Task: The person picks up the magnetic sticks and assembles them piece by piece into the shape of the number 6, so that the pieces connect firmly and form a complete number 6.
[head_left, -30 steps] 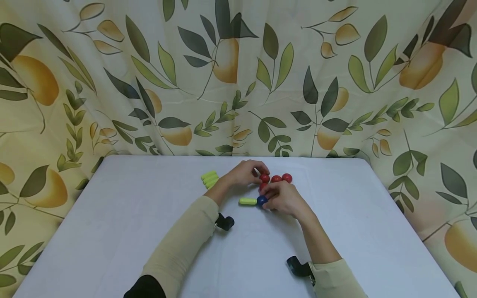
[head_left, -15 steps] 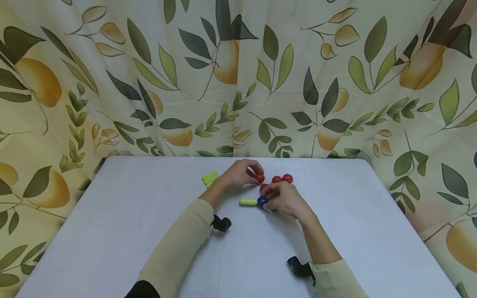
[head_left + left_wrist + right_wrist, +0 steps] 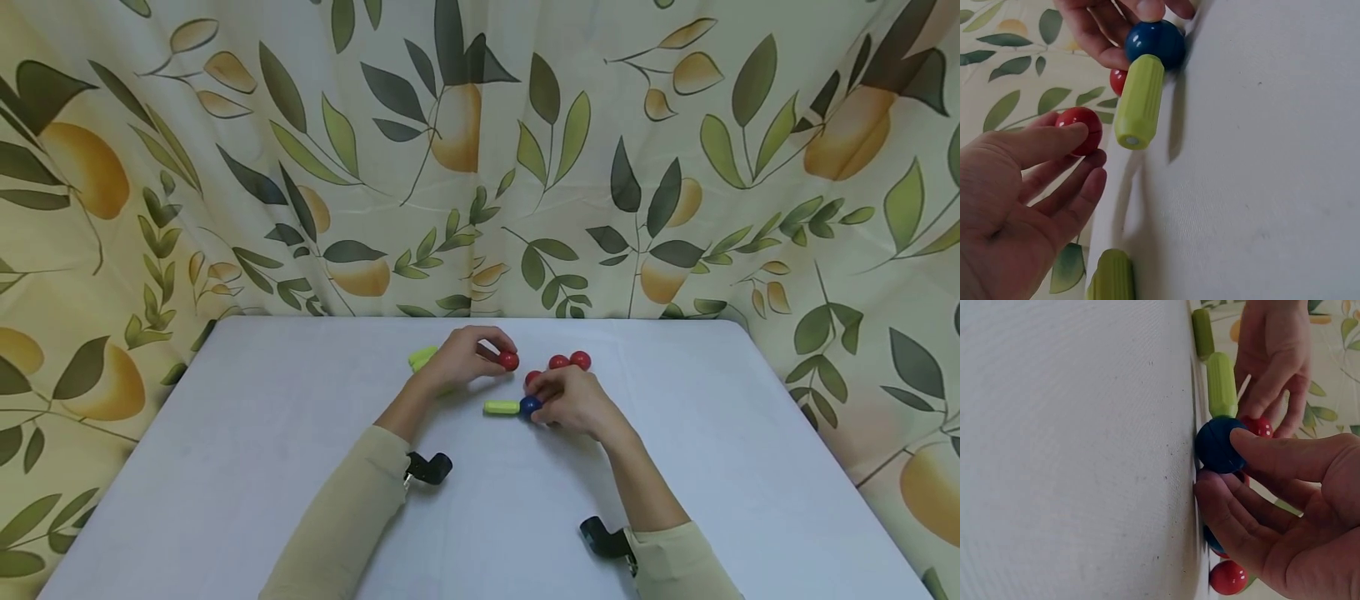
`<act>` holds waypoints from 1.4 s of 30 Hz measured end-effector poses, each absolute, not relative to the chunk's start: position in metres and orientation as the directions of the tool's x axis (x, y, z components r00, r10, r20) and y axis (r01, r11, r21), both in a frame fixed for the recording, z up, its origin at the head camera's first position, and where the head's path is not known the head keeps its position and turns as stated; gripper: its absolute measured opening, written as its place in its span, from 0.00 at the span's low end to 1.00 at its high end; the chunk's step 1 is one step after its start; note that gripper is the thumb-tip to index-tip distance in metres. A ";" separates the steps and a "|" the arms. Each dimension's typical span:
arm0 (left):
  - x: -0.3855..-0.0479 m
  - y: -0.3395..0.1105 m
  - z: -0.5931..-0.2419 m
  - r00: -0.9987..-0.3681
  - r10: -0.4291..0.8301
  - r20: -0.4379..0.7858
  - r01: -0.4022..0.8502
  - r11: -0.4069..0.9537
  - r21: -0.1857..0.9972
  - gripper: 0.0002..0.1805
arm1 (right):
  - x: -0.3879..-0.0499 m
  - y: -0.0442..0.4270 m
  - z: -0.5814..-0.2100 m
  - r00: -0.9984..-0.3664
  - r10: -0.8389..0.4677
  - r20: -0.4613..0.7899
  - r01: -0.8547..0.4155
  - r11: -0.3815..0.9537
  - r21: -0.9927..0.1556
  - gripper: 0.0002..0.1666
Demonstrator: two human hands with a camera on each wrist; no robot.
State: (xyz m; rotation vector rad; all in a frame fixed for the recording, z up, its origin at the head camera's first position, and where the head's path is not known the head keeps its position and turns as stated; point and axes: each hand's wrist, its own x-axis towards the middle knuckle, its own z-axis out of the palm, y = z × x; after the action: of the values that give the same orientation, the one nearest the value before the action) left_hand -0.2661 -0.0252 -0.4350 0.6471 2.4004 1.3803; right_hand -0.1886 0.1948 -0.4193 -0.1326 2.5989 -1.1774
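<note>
My left hand (image 3: 467, 358) pinches a red ball (image 3: 508, 361) between thumb and fingers; the left wrist view shows the thumb lying across that red ball (image 3: 1080, 130). Just to the right, my right hand (image 3: 573, 402) holds a blue ball (image 3: 530, 406), its thumb pressing the blue ball (image 3: 1219, 445) in the right wrist view. A yellow-green ribbed stick (image 3: 501, 407) joins the blue ball and points left. Another red ball (image 3: 533, 377) shows beside the right hand's fingertips, partly covered. In the right wrist view, part of a second blue ball (image 3: 1212, 540) shows behind the right fingers.
Two red balls (image 3: 558, 362) (image 3: 580, 359) lie behind my right hand. Yellow-green sticks (image 3: 422, 357) rest behind my left forearm, partly hidden by it. The white table (image 3: 300, 400) ends at a patterned curtain (image 3: 555, 242).
My left hand has moved left with its red ball, away from the other red balls. My right hand stays in place on the blue ball.
</note>
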 end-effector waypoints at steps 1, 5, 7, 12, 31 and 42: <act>-0.264 -0.027 -0.435 -0.856 0.516 -0.031 0.231 0.435 0.870 0.15 | -0.188 0.195 -0.419 -0.955 -0.197 -0.220 0.035 0.663 -0.747 0.16; -0.257 -0.035 -0.437 -0.859 0.512 -0.024 0.237 0.438 0.867 0.15 | -0.188 0.195 -0.419 -0.955 -0.199 -0.218 0.033 0.661 -0.749 0.16; -0.253 -0.039 -0.436 -0.861 0.509 -0.019 0.242 0.442 0.864 0.15 | -0.187 0.194 -0.418 -0.955 -0.199 -0.219 0.033 0.663 -0.748 0.16; -0.241 -0.049 -0.434 -0.869 0.494 -0.016 0.234 0.441 0.866 0.16 | -0.186 0.194 -0.418 -0.956 -0.188 -0.223 0.042 0.667 -0.744 0.16; -0.205 -0.086 -0.428 -0.875 0.483 -0.032 0.222 0.459 0.860 0.16 | -0.187 0.193 -0.420 -0.955 -0.171 -0.243 0.069 0.666 -0.743 0.16; -0.203 -0.087 -0.436 -0.865 0.497 -0.069 0.211 0.485 0.848 0.16 | -0.186 0.193 -0.420 -0.954 -0.183 -0.238 0.058 0.664 -0.746 0.17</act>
State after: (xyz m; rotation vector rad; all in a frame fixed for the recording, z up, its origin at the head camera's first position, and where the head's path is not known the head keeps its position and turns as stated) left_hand -0.2034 -0.0869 -0.4360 0.5982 2.4299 1.3249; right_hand -0.1861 0.1931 -0.4199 -0.0998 2.5893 -1.1749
